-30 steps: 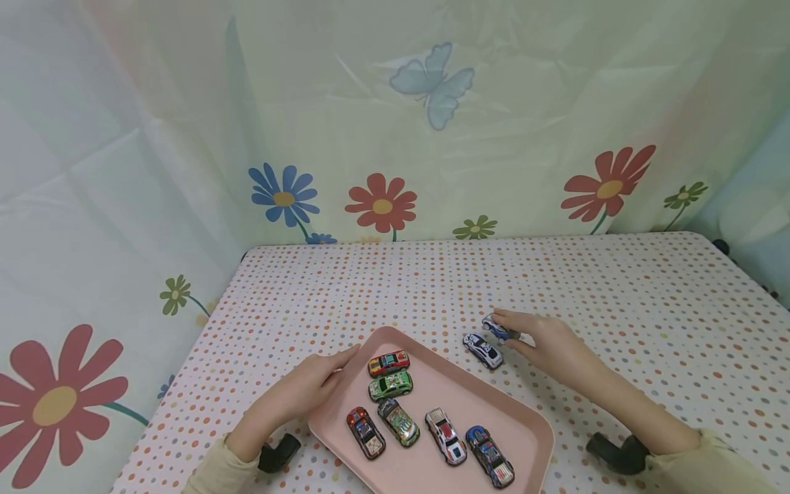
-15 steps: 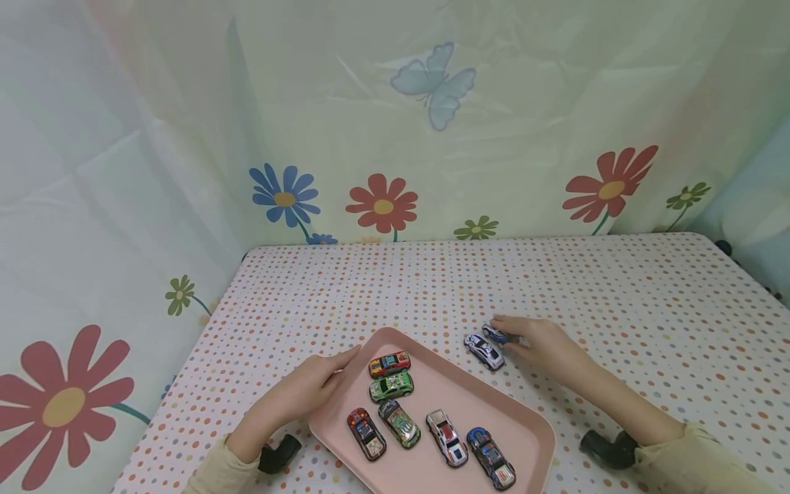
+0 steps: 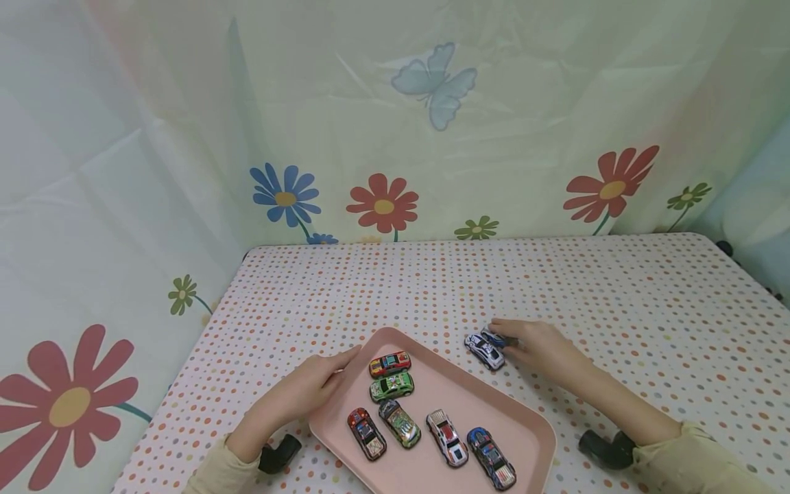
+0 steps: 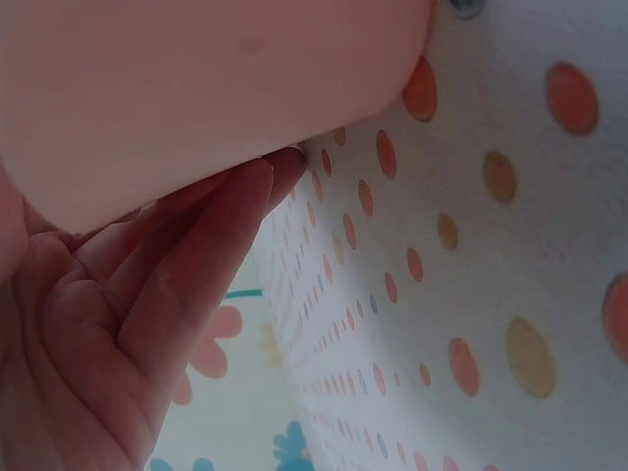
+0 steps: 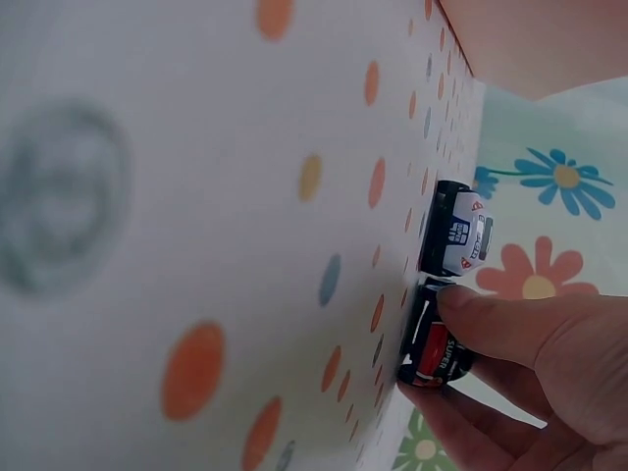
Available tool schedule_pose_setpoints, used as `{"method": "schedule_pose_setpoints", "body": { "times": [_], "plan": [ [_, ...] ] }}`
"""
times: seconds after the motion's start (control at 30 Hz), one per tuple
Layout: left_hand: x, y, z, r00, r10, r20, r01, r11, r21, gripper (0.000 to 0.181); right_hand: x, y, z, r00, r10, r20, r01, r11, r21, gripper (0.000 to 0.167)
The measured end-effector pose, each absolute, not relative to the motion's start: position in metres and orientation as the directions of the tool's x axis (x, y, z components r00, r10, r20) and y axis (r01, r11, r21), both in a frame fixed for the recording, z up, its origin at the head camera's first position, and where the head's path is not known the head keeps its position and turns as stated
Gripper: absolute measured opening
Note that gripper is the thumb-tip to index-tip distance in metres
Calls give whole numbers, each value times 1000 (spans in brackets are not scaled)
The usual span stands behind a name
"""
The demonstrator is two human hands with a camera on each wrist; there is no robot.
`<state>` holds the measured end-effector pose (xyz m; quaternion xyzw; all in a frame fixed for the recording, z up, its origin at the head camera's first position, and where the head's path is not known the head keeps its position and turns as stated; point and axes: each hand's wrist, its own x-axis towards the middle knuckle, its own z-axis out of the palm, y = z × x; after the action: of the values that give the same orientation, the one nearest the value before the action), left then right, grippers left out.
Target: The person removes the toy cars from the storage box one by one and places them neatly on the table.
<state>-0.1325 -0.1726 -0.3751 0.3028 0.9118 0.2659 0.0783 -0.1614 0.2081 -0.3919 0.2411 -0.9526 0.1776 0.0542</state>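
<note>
In the head view, hides much of the blue car behind the right grip; cuts off the near end of the pink tray and the left sleeve; leaves markings on the green car too small to tell. In the right wrist view, blurs a grey dot on the surface.

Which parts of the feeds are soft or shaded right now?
Right wrist: nearest grey dot badly blurred, soft shadow beside the pinched toy car; left wrist: left hand shaded beside the pink tray; head: fairly even light, faint glare on creases in the backdrop.
</note>
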Motion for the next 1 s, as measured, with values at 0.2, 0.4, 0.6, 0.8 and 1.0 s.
{"method": "schedule_pose_setpoints", "body": {
  "times": [0.2,0.4,0.6,0.8,1.0],
  "plan": [
    [-132,-172,-373,-804,594,14,507,674,537,42,-160,207,-388,-874,-452,180,-485,834,-263,46],
    [-132,-172,-374,-803,596,18,514,676,528,42,-159,205,-385,-875,-454,169,-483,836,-259,45],
    [-132,-173,-375,-800,600,17,516,674,528,42,-154,206,-381,-881,-428,202,-470,843,-261,43],
    [-132,-172,-375,-801,598,17,519,681,517,42,-133,206,-359,-867,-406,289,-480,835,-268,44],
    [-132,-172,-375,-801,598,16,515,676,528,42,-100,203,-350,-769,-468,436,-594,775,-215,48]
  ]
}}
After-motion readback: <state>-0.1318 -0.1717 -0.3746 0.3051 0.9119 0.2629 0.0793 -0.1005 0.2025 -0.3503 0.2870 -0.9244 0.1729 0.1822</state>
